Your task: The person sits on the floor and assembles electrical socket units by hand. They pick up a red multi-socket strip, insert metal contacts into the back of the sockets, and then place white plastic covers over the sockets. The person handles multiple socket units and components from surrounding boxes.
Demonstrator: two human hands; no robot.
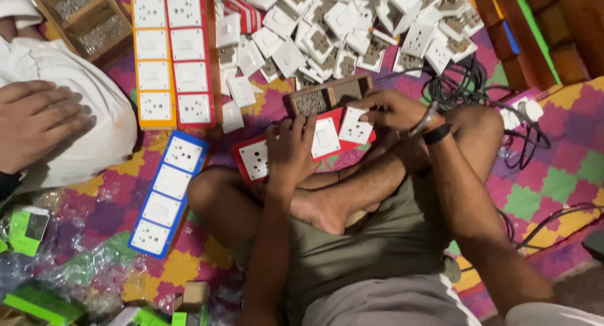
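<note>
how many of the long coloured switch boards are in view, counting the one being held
4. An orange board and a red board lie side by side at upper left, a blue board lies below them, and the left hand and right hand hold a red-framed board. More may be hidden.

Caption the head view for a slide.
Both hands, left hand and right hand, press white switch modules into a red panel on the lap.

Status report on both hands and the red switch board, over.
Left hand pressing down on red switch board. Right hand seating white socket module at its end. Screw box close behind.
</note>
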